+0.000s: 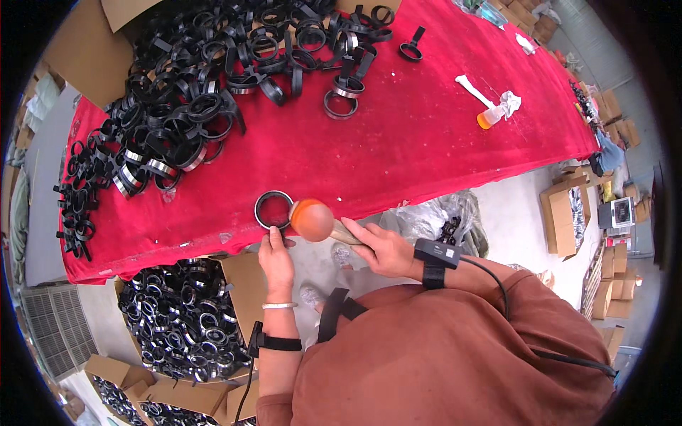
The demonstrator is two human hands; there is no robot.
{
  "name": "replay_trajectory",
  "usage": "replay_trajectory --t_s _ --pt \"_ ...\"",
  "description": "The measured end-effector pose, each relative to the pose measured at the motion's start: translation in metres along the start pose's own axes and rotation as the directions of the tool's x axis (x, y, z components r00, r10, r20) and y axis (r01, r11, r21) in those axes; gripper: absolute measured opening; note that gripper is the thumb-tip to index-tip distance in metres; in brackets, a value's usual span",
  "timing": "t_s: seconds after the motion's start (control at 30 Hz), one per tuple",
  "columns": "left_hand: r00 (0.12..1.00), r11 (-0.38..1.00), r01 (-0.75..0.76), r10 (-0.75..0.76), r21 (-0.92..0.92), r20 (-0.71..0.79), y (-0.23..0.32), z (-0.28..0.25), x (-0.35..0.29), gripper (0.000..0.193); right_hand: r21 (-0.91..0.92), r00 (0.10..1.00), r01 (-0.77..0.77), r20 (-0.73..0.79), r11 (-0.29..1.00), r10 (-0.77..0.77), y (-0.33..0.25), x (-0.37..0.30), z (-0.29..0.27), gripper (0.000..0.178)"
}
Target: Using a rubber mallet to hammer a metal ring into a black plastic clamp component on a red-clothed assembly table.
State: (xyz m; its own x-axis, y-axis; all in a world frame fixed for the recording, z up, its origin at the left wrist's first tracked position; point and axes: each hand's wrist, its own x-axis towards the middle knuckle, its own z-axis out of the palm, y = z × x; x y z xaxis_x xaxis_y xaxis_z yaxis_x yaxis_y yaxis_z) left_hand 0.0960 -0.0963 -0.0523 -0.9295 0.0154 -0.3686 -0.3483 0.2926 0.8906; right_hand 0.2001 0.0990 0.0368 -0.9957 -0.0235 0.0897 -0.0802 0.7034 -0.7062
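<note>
Pinching the black ring (257, 211) near the edge of the red table (398, 156), our left hand (277, 264) sits beside the mallet (317, 220) our right hand (387, 248) grips by its handle. One stray swing and we could bruise ourselves or knock the ring askew.

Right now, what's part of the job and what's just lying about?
Likely part of the job:
- mallet, in right hand
- ring, at left hand's fingertips
- table, under the ring
- piled rings, apparently similar parts

Seemingly just lying about:
- second mallet, unheld
- crumpled white scrap, beside it
- plastic bag, beyond the table edge
</note>
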Motion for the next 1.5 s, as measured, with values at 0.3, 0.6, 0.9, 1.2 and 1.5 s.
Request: replay_trajectory --t_s 0.3,0.6,0.9,1.2,1.5 --pt "0.999 1.0 -0.007 0.007 0.013 0.051 -0.009 -0.008 0.006 0.052 0.167 0.968 0.248 -0.082 0.954 -0.238 -0.068 0.069 -0.023 0.056" --pt "0.994 0.993 0.098 -0.095 -0.063 0.05 0.0 -0.007 0.001 0.043 -0.041 0.938 -0.001 0.347 0.999 0.015 -0.055 0.123 0.017 0.046" --pt "0.996 0.987 0.09 -0.086 -0.132 0.038 0.0 -0.005 0.001 0.04 -0.278 0.991 0.033 0.137 0.96 0.005 -0.027 0.092 -0.004 0.051" --pt "0.991 0.983 0.129 -0.123 -0.131 0.054 0.0 -0.012 0.004 0.038 -0.014 0.989 0.145 0.035 0.989 -0.145 -0.055 0.108 -0.021 0.051" --pt "0.994 0.994 0.08 -0.074 -0.072 0.079 -0.014 -0.003 0.008 0.038 0.117 0.999 0.03 0.03 0.993 -0.034 -0.005 0.109 0.023 0.049"
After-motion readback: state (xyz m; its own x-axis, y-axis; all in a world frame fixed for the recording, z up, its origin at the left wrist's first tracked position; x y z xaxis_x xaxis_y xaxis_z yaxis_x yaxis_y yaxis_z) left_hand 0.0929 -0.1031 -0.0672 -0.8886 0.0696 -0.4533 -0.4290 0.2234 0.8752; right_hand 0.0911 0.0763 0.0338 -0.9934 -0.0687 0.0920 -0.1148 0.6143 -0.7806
